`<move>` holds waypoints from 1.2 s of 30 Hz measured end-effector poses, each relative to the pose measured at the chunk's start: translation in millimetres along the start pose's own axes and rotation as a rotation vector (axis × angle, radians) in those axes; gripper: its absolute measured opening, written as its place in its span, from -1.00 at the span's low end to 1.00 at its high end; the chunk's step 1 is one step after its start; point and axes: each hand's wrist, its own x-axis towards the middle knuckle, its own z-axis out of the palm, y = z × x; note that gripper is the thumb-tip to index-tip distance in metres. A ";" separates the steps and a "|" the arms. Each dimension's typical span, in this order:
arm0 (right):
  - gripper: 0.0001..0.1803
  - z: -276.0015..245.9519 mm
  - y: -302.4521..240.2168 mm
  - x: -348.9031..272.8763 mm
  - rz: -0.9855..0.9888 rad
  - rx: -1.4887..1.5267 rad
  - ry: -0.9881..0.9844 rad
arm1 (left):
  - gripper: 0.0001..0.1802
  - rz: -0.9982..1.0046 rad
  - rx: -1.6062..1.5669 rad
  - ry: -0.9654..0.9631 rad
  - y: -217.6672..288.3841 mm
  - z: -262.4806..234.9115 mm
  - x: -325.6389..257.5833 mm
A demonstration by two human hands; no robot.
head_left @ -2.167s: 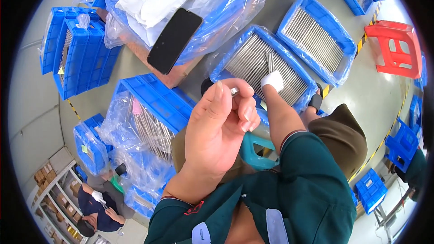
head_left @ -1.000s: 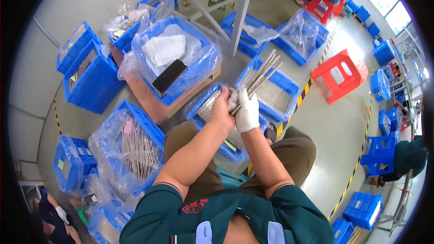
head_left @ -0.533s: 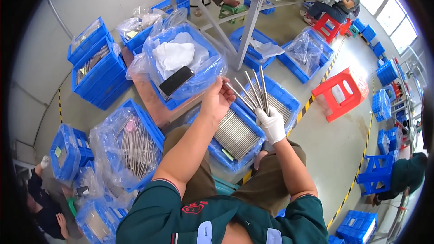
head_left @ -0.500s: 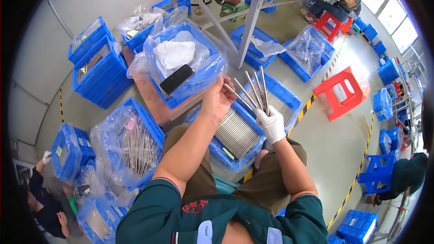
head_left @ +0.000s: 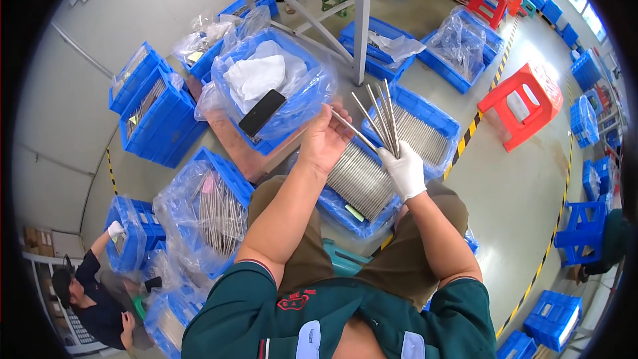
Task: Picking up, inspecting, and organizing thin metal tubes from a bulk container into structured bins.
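My right hand [head_left: 404, 171], in a white glove, is closed around the lower ends of several slim metal rods [head_left: 383, 118] that fan out upward. One separate rod [head_left: 359, 134] slants from that glove toward my bare left hand [head_left: 320, 143], whose thumb and fingers are closed at its far end. Below both hands stands a blue crate [head_left: 359, 227], lined with clear plastic, in which metal rods [head_left: 357, 183] lie side by side in rows. A small yellowish slip [head_left: 354, 213] rests by its near edge.
Left of me, a plastic-lined crate holds loose rods [head_left: 221, 216]. A phone [head_left: 262, 113] lies on a bagged crate [head_left: 259, 149] ahead. Stacked crates [head_left: 159, 123] stand at left, a red stool [head_left: 522, 106] at right, a table leg [head_left: 361, 26] ahead. A co-worker [head_left: 90, 292] sits lower left.
My view has shifted, so the surroundings sit differently in the picture. Both hands keep hold of the rods, with the slanting rod still between them.
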 end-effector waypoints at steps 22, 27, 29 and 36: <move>-0.79 -9.6 -5.7 4.2 0.209 0.631 -0.103 | -0.73 0.025 0.692 -0.123 -58.4 26.4 -12.7; -0.77 -8.2 -10.6 5.3 0.311 0.692 -0.203 | -0.75 0.095 0.605 -0.050 -59.9 21.2 -9.7; -0.79 -10.0 -0.3 13.6 0.194 0.579 -0.063 | -0.76 0.108 0.672 -0.017 -54.8 29.3 -8.9; -0.77 -43.2 -7.0 29.3 0.311 1.025 -0.191 | -0.65 -0.474 0.343 -0.313 -57.1 26.0 -27.1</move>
